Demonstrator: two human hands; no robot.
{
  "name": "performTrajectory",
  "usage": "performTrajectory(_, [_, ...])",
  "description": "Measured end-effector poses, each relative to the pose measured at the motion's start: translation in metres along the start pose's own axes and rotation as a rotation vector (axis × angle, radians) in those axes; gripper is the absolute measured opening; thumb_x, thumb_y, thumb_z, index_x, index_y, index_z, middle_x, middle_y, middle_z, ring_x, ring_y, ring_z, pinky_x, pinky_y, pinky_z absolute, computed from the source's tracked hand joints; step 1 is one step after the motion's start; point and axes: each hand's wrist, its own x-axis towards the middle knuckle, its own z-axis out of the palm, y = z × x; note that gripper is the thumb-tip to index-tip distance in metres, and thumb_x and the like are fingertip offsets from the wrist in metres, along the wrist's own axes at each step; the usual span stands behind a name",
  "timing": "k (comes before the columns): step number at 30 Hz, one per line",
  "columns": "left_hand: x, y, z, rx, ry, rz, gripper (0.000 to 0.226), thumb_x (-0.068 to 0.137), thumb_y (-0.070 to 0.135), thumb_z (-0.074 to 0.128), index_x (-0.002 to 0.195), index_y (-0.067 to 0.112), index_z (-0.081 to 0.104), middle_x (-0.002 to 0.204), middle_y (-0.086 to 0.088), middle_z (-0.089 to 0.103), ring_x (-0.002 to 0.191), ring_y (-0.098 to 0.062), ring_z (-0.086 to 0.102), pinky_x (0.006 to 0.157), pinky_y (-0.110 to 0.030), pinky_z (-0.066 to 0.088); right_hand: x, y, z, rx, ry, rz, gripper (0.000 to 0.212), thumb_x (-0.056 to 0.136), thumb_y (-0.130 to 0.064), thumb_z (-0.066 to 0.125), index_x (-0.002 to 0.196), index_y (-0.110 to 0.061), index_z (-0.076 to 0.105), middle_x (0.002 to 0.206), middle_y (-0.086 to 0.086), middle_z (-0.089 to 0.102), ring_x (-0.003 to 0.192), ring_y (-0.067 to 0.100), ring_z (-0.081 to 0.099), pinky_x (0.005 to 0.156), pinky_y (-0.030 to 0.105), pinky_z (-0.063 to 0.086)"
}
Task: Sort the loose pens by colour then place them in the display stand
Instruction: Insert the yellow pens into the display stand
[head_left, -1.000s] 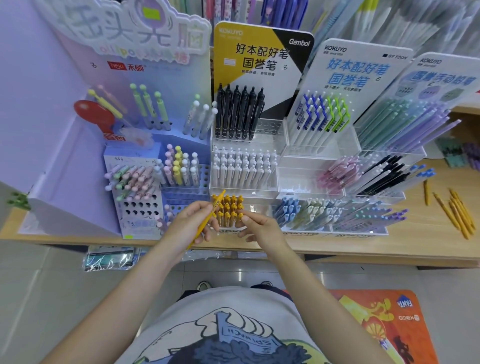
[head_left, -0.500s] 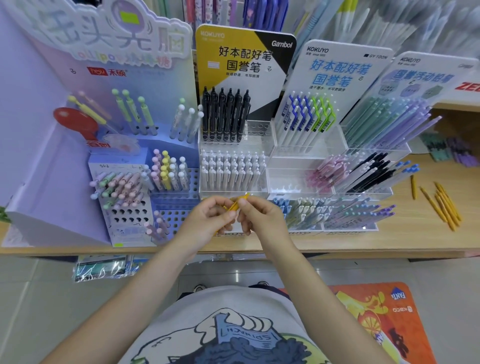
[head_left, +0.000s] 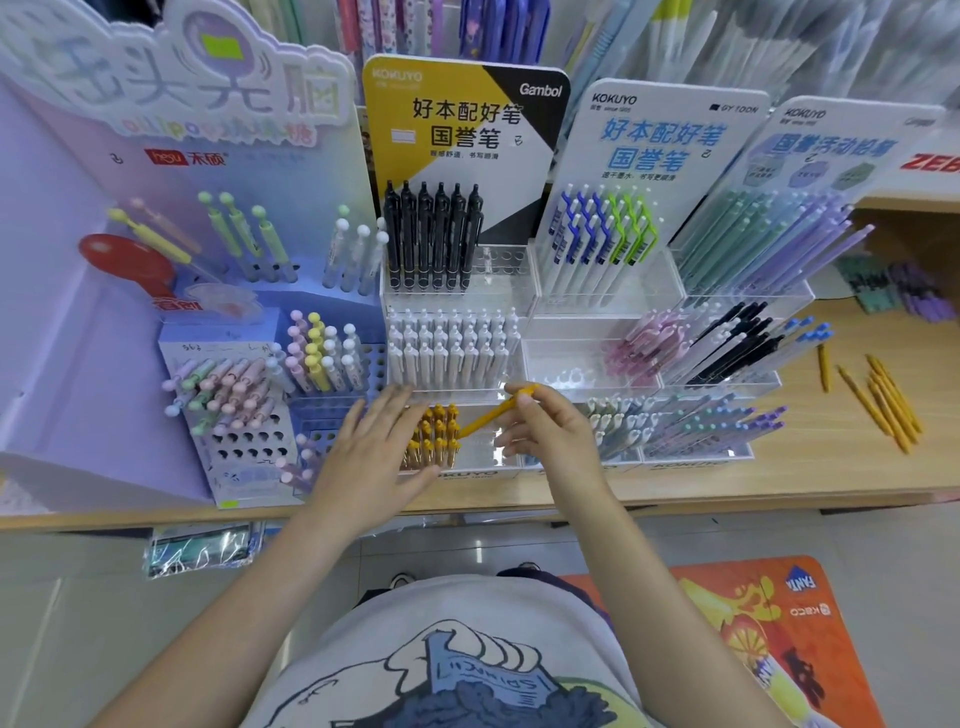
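My right hand (head_left: 545, 431) pinches a yellow pen (head_left: 493, 413) near its top end, tilted with its tip down over the front row of the clear display stand (head_left: 470, 470). Several yellow pens (head_left: 434, 434) stand upright in that front row, at its left end. My left hand (head_left: 371, 452) is spread with straight fingers, just left of those standing pens and partly in front of them. Several loose yellow pens (head_left: 883, 397) lie on the wooden counter at the far right.
White pens (head_left: 449, 351) fill the stand's middle row and black pens (head_left: 434, 236) its back row. A lilac stand (head_left: 234, 374) with pastel pens is to the left, clear stands (head_left: 691, 410) with mixed pens to the right. The counter edge (head_left: 675, 506) runs in front.
The yellow pen has passed from my left hand to my right hand. My left hand has let go and spread flat beside the standing yellow pens.
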Motion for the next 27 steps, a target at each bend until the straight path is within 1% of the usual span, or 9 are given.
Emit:
performTrajectory(3, [0.001, -0.001, 0.000, -0.047, 0.016, -0.013, 0.080, 0.089, 0.071, 0.031, 0.156, 0.029, 0.022, 0.167, 0.002, 0.013, 0.154, -0.014, 0.005, 0.125, -0.041, -0.001, 0.001, 0.004, -0.001, -0.001, 0.007, 0.041, 0.018, 0.102, -0.017, 0.052, 0.108, -0.009, 0.067, 0.084, 0.017, 0.070, 0.074, 0.029, 0.066, 0.073, 0.044, 0.057])
performTrajectory(6, [0.001, -0.001, 0.002, -0.074, 0.027, -0.024, 0.081, 0.087, 0.071, 0.027, 0.155, 0.028, 0.027, 0.166, 0.002, 0.017, 0.154, -0.014, 0.008, 0.125, -0.044, 0.003, 0.002, 0.005, -0.003, -0.097, 0.027, 0.017, 0.016, 0.099, -0.018, 0.057, 0.099, -0.007, 0.068, 0.075, 0.013, 0.068, 0.068, 0.027, 0.065, 0.073, 0.046, 0.057])
performTrajectory(8, [0.001, -0.001, 0.003, -0.082, 0.038, -0.027, 0.080, 0.087, 0.070, 0.028, 0.155, 0.028, 0.028, 0.166, 0.003, 0.018, 0.153, -0.013, 0.008, 0.125, -0.043, 0.002, 0.003, 0.006, -0.006, -0.141, 0.030, 0.001, 0.014, 0.098, -0.018, 0.060, 0.096, -0.006, 0.067, 0.071, 0.012, 0.067, 0.065, 0.026, 0.064, 0.070, 0.045, 0.057])
performTrajectory(12, [0.002, -0.001, 0.006, -0.095, 0.054, -0.034, 0.079, 0.087, 0.069, 0.029, 0.155, 0.029, 0.029, 0.166, 0.003, 0.018, 0.153, -0.014, 0.010, 0.125, -0.045, 0.005, 0.003, 0.009, -0.010, -0.215, 0.040, -0.008, 0.011, 0.091, -0.018, 0.069, 0.095, -0.007, 0.068, 0.074, 0.018, 0.066, 0.064, 0.023, 0.063, 0.065, 0.035, 0.055])
performTrajectory(14, [0.002, -0.001, 0.007, -0.102, 0.062, -0.034, 0.078, 0.087, 0.069, 0.030, 0.154, 0.029, 0.029, 0.166, 0.003, 0.019, 0.153, -0.015, 0.011, 0.125, -0.047, 0.008, 0.005, 0.011, -0.010, -0.270, 0.064, -0.024, 0.008, 0.092, -0.018, 0.068, 0.096, -0.011, 0.070, 0.072, 0.013, 0.065, 0.062, 0.016, 0.062, 0.066, 0.032, 0.055])
performTrajectory(17, [0.002, -0.002, 0.008, -0.109, 0.068, -0.038, 0.078, 0.087, 0.068, 0.031, 0.154, 0.029, 0.029, 0.166, 0.003, 0.019, 0.153, -0.014, 0.010, 0.125, -0.048, 0.009, 0.008, 0.015, -0.009, -0.330, 0.094, -0.051, 0.010, 0.095, -0.016, 0.063, 0.099, -0.018, 0.072, 0.070, 0.006, 0.063, 0.063, 0.013, 0.060, 0.072, 0.038, 0.056])
performTrajectory(21, [0.002, -0.002, 0.009, -0.106, 0.064, -0.043, 0.078, 0.087, 0.068, 0.030, 0.155, 0.030, 0.027, 0.166, 0.004, 0.017, 0.153, -0.013, 0.008, 0.125, -0.046, 0.007, 0.011, 0.019, -0.010, -0.398, 0.117, -0.108, 0.010, 0.093, -0.016, 0.066, 0.096, -0.024, 0.069, 0.071, 0.004, 0.062, 0.070, 0.029, 0.063, 0.074, 0.048, 0.056])
performTrajectory(23, [0.003, -0.002, 0.010, -0.100, 0.065, -0.044, 0.079, 0.087, 0.068, 0.030, 0.156, 0.028, 0.025, 0.166, 0.003, 0.017, 0.153, -0.013, 0.008, 0.125, -0.047, 0.008, 0.011, 0.021, -0.011, -0.413, 0.136, -0.137, 0.011, 0.091, -0.016, 0.067, 0.096, -0.025, 0.067, 0.074, 0.004, 0.062, 0.075, 0.031, 0.063, 0.073, 0.048, 0.056])
performTrajectory(27, [0.003, -0.002, 0.011, -0.103, 0.063, -0.058, 0.082, 0.088, 0.069, 0.030, 0.158, 0.027, 0.019, 0.167, 0.005, 0.014, 0.153, -0.011, 0.006, 0.125, -0.046, 0.008, 0.011, 0.021, -0.011, -0.455, 0.137, -0.193, 0.012, 0.091, -0.012, 0.068, 0.100, -0.020, 0.065, 0.075, 0.002, 0.060, 0.070, 0.020, 0.059, 0.071, 0.043, 0.054])
